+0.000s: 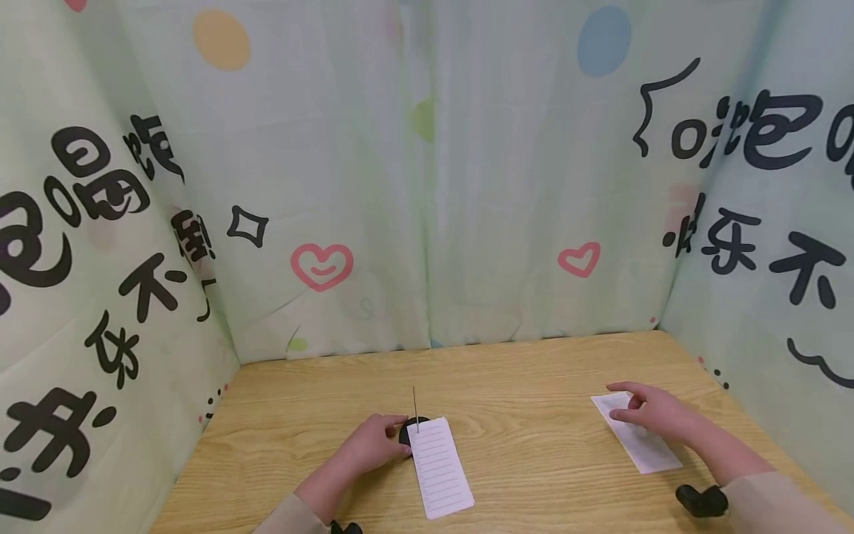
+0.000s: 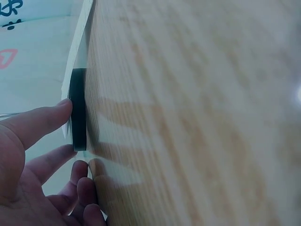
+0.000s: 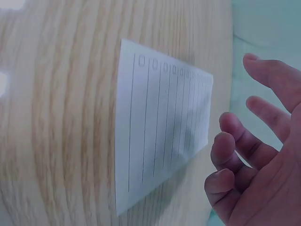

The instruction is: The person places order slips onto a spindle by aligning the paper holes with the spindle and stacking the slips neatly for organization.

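Note:
A note spike with a round black base (image 2: 79,110) and a thin upright needle (image 1: 414,406) stands on the table. Lined paper slips (image 1: 442,469) are impaled on the needle and lie over part of the base. My left hand (image 1: 373,445) pinches the base's edge between thumb and finger, from the left side. Over at the right, a single lined slip with small checkboxes (image 3: 160,127) lies on the wood. Above its far end hovers my right hand (image 1: 657,411), fingers loosely bent and holding nothing; the right wrist view shows them apart from the paper.
The wooden table (image 1: 534,415) reaches back to a pale curtain (image 1: 494,185) printed with hearts and dots. Curtain walls with black lettering stand at the left and right edges. Bare wood lies between the spike and the single slip.

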The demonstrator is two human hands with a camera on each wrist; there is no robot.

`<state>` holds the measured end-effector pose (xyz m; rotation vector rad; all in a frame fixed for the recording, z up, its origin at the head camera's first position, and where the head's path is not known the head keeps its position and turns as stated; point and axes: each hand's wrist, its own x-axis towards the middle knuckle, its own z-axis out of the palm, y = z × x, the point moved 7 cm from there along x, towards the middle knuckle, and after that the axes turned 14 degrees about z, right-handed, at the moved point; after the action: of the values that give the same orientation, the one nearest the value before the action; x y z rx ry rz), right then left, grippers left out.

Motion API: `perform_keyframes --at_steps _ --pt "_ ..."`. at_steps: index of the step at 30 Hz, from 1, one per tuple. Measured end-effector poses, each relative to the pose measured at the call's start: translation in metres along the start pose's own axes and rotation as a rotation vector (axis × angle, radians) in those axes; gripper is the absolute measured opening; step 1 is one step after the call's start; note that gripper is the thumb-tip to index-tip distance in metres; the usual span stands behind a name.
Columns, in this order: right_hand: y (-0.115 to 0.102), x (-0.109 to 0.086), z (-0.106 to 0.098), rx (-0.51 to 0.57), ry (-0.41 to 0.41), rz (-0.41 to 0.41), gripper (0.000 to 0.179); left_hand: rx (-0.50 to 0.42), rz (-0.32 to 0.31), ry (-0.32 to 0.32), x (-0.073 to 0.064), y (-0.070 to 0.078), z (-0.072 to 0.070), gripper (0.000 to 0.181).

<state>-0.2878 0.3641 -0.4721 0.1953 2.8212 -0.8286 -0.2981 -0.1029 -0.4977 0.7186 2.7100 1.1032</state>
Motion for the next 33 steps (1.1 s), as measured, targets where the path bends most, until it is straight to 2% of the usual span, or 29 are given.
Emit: perform_keyframes --at_steps 10,18,27,33 --pt "0.017 0.001 -0.011 -0.040 -0.024 0.045 0.068 0.014 0.000 -0.001 0.002 0.001 0.001 0.055" --pt "0.030 0.008 -0.007 -0.085 -0.061 0.093 0.074 0.014 -0.012 0.003 0.000 0.003 -0.001 0.056" --pt "0.028 0.012 -0.003 -0.175 -0.073 0.055 0.072 0.023 -0.004 0.011 0.000 0.003 0.000 0.056" --pt "0.029 0.015 0.000 -0.178 -0.086 0.060 0.071 0.030 -0.017 0.001 0.000 0.002 0.001 0.056"
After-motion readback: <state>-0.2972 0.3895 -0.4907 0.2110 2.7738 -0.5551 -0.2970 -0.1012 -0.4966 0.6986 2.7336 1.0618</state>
